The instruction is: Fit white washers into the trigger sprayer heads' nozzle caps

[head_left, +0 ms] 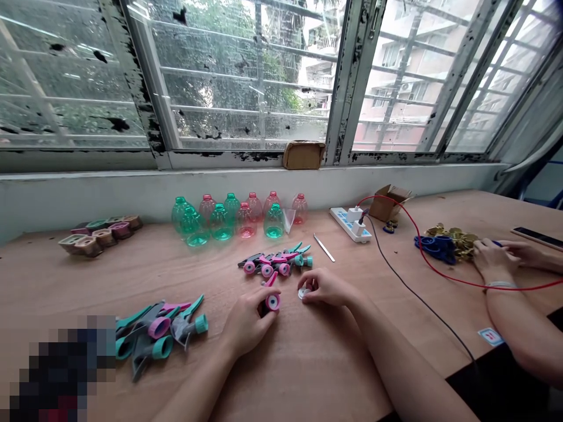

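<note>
Left hand (pixel 248 322): I see fingers gripping pink sprayer (pixel 272 302), mid-tabletop (pixel 308 363) | Right hand (pixel 328 288): fingers pinching white disc (pixel 303 293) just beside it | Card (pixel 490 336): print too small to read

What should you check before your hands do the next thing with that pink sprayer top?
1. Left hand grips the pink sprayer top firmly: ok.
2. Right hand pinches the small white disc: ok.
3. Disc turned the proper way: cannot tell, too small.
4. Spare sprayer tops lie just beyond both hands: ok.
5. Black cable lies apart from the right hand: ok.
6. Other person's hands are far to the right: ok.
</note>
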Motion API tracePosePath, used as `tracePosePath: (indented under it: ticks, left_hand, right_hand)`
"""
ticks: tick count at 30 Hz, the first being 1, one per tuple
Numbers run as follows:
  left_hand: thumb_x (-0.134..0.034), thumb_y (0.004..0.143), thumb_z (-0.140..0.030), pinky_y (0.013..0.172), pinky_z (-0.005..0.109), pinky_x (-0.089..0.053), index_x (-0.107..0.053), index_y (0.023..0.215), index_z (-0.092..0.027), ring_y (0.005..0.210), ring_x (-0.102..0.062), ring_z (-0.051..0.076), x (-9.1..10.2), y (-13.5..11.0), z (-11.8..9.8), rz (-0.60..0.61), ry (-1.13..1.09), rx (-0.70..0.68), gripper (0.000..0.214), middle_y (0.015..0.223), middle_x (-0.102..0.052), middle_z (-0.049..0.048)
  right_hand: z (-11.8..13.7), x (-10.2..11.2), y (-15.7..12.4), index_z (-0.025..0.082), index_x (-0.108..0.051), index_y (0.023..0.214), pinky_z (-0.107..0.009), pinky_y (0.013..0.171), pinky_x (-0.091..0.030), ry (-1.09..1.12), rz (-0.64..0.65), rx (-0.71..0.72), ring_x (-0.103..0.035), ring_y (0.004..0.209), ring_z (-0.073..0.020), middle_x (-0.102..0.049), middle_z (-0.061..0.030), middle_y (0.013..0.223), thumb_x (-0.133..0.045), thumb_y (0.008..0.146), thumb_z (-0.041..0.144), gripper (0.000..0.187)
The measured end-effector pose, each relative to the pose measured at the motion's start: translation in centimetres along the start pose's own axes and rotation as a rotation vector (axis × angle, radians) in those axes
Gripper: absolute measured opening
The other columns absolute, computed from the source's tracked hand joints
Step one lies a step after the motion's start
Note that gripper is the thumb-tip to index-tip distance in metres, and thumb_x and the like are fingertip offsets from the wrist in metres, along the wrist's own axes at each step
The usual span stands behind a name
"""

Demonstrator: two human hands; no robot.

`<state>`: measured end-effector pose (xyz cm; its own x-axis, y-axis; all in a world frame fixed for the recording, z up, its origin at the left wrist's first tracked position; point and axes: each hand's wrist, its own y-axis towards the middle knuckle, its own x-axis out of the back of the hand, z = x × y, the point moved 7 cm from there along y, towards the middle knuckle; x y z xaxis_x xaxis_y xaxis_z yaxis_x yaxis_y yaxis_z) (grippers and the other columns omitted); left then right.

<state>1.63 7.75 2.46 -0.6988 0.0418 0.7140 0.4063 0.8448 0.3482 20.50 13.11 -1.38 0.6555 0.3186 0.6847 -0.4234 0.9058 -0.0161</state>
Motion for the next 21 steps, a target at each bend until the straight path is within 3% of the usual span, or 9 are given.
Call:
tracePosePath:
  ticks: [7,14,21]
  left_hand:
    - [-0.056,0.076,-0.015,0.083,0.028,-0.047,-0.068,0.109,-0.024,0.093,-0.064,0.02,-0.1,-0.11,0.25,0.008,-0.015,0.01,0.036,0.103,-0.071,0.0034]
    - [-0.055,0.076,-0.016,0.068,0.025,-0.047,-0.065,0.114,-0.026,0.074,-0.064,0.018,0.08,-0.41,0.42,0.006,0.03,0.053,0.041,0.086,-0.071,0.0005]
    - [-0.055,0.078,-0.02,0.068,0.024,-0.046,-0.066,0.109,-0.023,0.072,-0.063,0.017,-0.14,-0.09,0.26,0.05,0.024,0.056,0.033,0.082,-0.07,0.0008]
  right_hand:
    - [-0.09,-0.01,0.12,0.018,-0.072,0.091,-0.02,0.054,-0.037,0.005,-0.017,-0.018,-0.049,0.064,-0.0107,-0.058,0.0018,0.074,-0.077,0.064,0.029,0.029]
    - [-0.28,-0.24,0.39,0.02,-0.072,0.091,-0.02,0.052,-0.036,-0.012,-0.022,-0.009,-0.051,0.062,-0.0107,-0.059,0.0025,0.072,-0.078,0.063,0.029,0.029]
    - [-0.15,-0.1,0.38,0.02,-0.073,0.092,-0.02,0.054,-0.037,-0.019,-0.016,-0.002,-0.052,0.065,-0.0112,-0.061,0.0017,0.074,-0.077,0.065,0.029,0.029]
